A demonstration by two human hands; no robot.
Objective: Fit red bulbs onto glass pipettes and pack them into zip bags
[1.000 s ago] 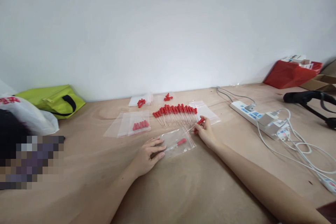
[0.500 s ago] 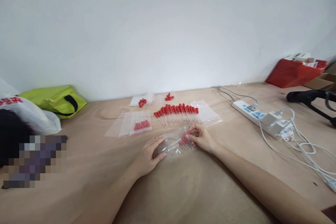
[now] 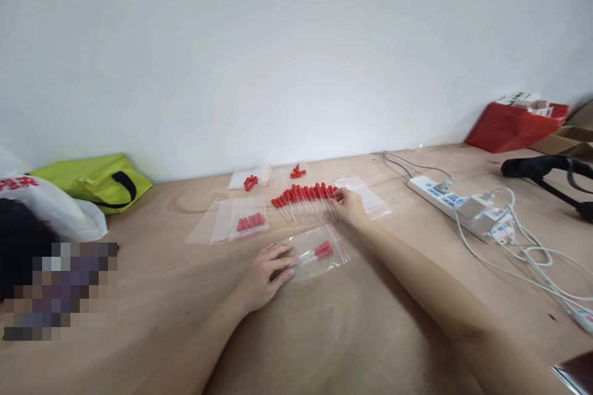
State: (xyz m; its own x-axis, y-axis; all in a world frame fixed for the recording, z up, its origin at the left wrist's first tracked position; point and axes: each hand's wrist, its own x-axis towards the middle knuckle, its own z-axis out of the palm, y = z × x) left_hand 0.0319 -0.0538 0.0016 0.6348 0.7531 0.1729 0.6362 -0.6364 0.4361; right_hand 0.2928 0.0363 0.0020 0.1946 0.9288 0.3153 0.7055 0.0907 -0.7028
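Red-bulbed droppers lie in a row, bulbs far side, tubes pointing back this way, fanning left from the right hand. That one's way closer, fingers curled at the end, can't tell if gripping. Left hand's spread on a clear zip bag.

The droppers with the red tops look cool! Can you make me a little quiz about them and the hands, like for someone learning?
1. Pick one. What do the fingers of the left hand rest on?
A the power strip
B the front clear bag
C the green bag

2. True or false? The right hand is at the right end of the row of red-topped droppers.

3. Fill the gap. Inside the front clear bag lie ___ bagged droppers.

Key: 1 B; 2 true; 3 two.
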